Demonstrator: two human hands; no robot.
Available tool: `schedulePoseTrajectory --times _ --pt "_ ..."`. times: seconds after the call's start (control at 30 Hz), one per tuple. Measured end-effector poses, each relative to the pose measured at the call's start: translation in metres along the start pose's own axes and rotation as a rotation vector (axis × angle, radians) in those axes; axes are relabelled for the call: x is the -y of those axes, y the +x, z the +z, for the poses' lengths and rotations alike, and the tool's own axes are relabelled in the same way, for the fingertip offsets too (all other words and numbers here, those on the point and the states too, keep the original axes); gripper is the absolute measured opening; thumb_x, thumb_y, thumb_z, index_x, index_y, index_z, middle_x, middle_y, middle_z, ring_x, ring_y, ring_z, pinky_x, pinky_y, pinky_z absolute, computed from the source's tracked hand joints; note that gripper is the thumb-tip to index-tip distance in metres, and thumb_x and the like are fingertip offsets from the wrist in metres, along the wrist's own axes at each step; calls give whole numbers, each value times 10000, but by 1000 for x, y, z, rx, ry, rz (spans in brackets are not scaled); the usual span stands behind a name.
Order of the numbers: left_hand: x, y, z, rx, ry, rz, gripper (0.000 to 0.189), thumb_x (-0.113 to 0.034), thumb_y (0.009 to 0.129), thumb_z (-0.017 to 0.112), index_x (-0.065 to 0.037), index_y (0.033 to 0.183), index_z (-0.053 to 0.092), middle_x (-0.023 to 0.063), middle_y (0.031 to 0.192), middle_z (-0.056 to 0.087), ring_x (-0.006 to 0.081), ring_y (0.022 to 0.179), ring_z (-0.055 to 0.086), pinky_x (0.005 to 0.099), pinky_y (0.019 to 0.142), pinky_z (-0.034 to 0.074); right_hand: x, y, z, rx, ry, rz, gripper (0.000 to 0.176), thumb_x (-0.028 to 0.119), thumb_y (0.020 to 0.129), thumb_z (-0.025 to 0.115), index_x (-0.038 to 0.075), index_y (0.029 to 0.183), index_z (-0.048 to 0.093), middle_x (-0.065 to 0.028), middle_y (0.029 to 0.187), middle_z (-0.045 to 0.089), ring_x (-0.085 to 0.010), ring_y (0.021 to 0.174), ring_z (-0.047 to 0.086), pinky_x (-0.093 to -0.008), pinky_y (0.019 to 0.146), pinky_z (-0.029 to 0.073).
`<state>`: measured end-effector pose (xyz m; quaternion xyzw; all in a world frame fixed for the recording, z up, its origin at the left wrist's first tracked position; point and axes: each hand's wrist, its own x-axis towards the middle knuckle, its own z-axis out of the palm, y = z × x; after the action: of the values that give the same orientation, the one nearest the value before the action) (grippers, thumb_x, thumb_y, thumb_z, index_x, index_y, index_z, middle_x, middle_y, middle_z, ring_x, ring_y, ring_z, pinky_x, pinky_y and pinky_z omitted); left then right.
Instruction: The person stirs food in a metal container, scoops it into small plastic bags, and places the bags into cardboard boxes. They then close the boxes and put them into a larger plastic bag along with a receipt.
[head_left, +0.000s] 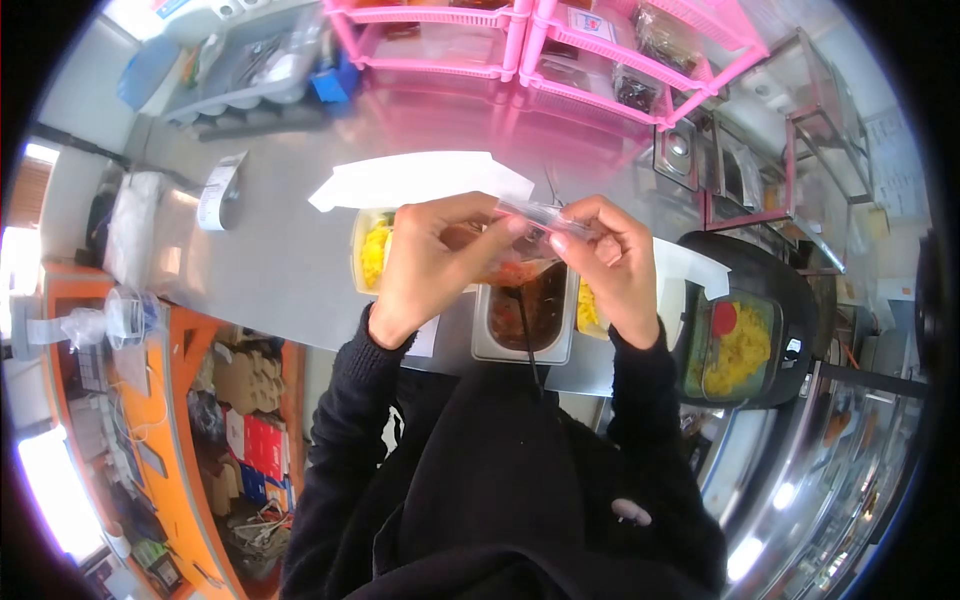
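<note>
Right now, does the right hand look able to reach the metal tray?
Probably yes: the metal tray is close and its near rim mostly uncovered, though the fingers of the right hand pinch clear plastic.

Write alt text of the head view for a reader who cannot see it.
A person's left hand and right hand hold clear plastic above a metal pan of dark food, with yellow food on both sides. Pink racks stand behind.

This looks like a food shop's kitchen, with a steel counter point(285, 235) across the middle, a pan point(483, 345) of brown sauce point(507, 325) at centre and yellow rice point(745, 345) at right.
</note>
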<state>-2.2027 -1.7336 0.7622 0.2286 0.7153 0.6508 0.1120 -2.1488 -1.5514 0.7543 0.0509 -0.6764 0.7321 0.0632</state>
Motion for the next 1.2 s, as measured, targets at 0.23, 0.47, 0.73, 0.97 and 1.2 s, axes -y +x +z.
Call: schedulePoseTrajectory --times 0.23,0.47,0.73,0.97,1.2 --pt "-5 -2 -4 -13 157 161 146 -61 808 633 13 923 688 73 698 669 61 536 574 203 513 448 12 12 6 90 -415 -182 84 57 784 637 -2 813 585 -51 701 595 -76 679 547 -227 631 429" --pt "-9 -3 -2 -130 -48 72 129 -53 822 621 18 902 693 57 716 682 64 574 593 205 531 460 24 19 4 82 -498 -247 86 44 771 641 -1 819 586 -61 722 599 -131 657 562 -266 629 439" --pt "-2 -8 -10 -94 155 70 155 -82 770 693 21 885 686 44 704 673 64 618 619 188 536 471 24 18 12 131 -599 -289 86 71 776 647 22 819 591 -76 759 579 -210 711 527 -310 631 419" --pt "-12 -16 -18 -80 125 22 114 -51 776 686 28 857 689 62 731 672 88 665 633 226 576 505 29 20 17 210 -517 -189 81 87 781 648 17 800 613 -84 741 592 -211 705 529 -312 645 415" --pt "8 -28 -59 -245 -89 59 131 -39 827 612 28 935 645 156 942 671 137 877 633 278 785 493 22 30 2 233 -298 -120 102 110 848 605 11 861 590 -29 797 600 -107 727 528 -265 662 419"
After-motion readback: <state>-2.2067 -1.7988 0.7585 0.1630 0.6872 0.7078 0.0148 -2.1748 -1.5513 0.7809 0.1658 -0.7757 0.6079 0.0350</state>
